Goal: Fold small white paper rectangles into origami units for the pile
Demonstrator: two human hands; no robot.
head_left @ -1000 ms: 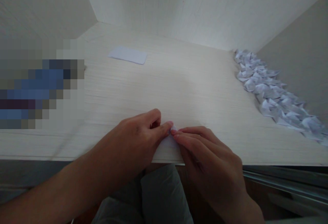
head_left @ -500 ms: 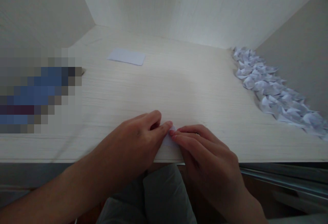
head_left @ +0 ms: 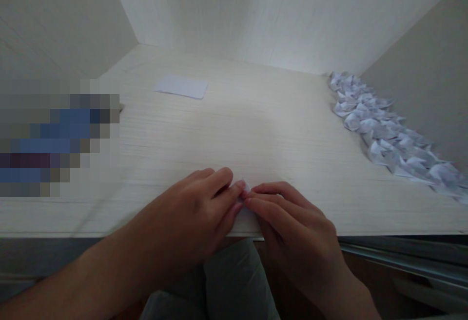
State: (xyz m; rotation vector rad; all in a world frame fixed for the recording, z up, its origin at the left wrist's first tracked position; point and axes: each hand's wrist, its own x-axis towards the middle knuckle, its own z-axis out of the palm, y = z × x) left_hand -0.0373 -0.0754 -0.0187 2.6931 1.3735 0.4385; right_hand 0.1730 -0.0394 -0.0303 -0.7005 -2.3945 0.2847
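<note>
A small white piece of paper (head_left: 245, 218) lies at the near edge of the pale wooden desk (head_left: 256, 134). My left hand (head_left: 190, 217) presses on its left side with fingers curled and fingertips pinched at its tip. My right hand (head_left: 292, 227) covers its right side, its fingers pressed together against the same tip. The fingertips of both hands meet at the paper's top point. Most of the paper is hidden under my hands.
A flat white paper slip (head_left: 181, 87) lies at the far left of the desk. Several folded white paper pieces (head_left: 387, 132) are heaped along the right wall. A blurred-out patch (head_left: 54, 139) sits at the left. Walls close in the desk on three sides.
My hands have closed in a little on the paper, and less of it shows between them. The view has shifted slightly.
</note>
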